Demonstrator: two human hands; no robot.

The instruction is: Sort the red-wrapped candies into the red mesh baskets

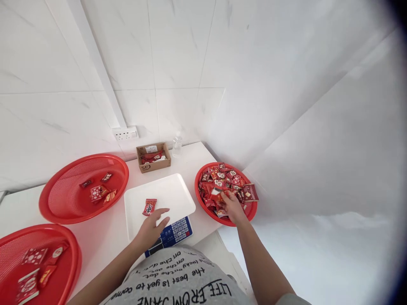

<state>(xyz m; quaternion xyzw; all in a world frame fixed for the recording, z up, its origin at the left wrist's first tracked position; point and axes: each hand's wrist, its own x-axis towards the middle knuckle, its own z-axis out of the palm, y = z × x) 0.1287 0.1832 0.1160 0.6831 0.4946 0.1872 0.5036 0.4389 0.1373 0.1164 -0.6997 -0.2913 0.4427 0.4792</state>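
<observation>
A white tray [173, 192] lies on a scale with a blue keypad [176, 231]. One red snack packet [149, 206] rests on the tray. My left hand [152, 226] hovers just right of that packet, fingers apart, holding nothing. My right hand [230, 205] reaches into a red basket [251, 210] heaped with several red packets and pinches one packet [216, 194] between its fingertips.
Two more red baskets stand at the left, one at mid-left [63, 205] and one at the near left [71, 250], each holding a few packets. A cardboard box [154, 157] and a clear bottle [177, 145] stand by the tiled wall, under a socket [126, 134].
</observation>
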